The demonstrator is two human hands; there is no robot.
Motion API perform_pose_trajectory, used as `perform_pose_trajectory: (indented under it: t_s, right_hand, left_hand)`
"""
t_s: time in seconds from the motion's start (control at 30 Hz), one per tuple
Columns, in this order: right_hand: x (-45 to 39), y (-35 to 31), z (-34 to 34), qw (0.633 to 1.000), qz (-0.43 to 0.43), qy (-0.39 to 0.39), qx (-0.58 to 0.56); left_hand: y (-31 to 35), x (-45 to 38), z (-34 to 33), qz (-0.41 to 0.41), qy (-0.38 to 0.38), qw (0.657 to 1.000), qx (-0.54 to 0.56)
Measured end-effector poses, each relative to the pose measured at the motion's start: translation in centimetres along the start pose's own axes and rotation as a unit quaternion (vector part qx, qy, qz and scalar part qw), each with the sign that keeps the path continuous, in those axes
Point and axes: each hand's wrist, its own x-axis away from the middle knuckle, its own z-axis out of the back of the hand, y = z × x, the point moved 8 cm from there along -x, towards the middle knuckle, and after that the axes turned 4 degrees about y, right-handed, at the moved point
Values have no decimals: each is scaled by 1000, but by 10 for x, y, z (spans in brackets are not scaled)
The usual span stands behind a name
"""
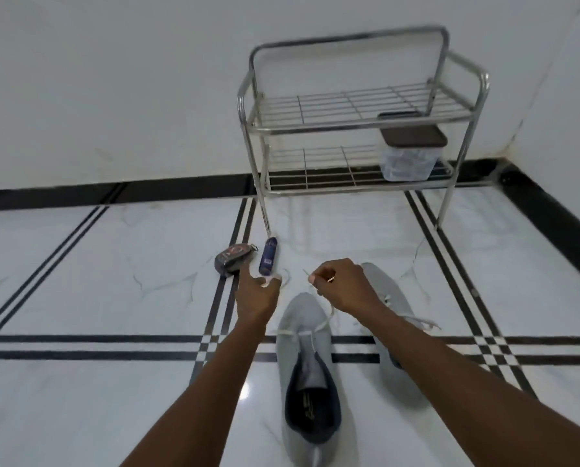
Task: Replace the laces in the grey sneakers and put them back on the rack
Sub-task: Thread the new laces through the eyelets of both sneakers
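Two grey sneakers lie on the white floor, toes pointing away from me. The nearer sneaker (310,375) has a white lace (318,326) threaded across its lowest eyelets. My left hand (258,291) pinches one end of that lace up and to the left of the toe. The other end is pinched in my right hand (344,286), held above the toe. The second sneaker (388,335) lies to the right, partly hidden under my right forearm, with a loose white lace trailing off its side. The metal shoe rack (356,124) stands by the wall ahead.
A clear plastic box with a dark lid (411,156) sits on the rack's lower shelf, and a dark flat object (399,115) on the upper one. A black pouch (233,259) and a blue tube (269,256) lie on the floor by the rack's left leg.
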Motion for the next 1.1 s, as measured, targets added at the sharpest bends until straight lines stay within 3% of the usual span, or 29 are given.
perform_pose_trajectory:
  t_s: [0.13,0.27,0.53,0.87,1.1]
  right_hand:
    - [14,40,-27,999,-8,-38,23]
    - [30,51,-42,997,4,-69,45]
    - [49,65,-63,991,-5,-107,74]
    - [52,63,-85,983,17,-136,124]
    - [48,71,-89,988,-34,-97,117]
  left_hand:
    - [-48,15,-10,32,46,994,-90]
    - [-73,41,-29,50,-39,985,-160]
    - [-75,59,-28,-62,-70,977,-189]
    - [-98,56,-26,-45,-72,994,-74]
    - [-104,56,-25,-7,-96,995,11]
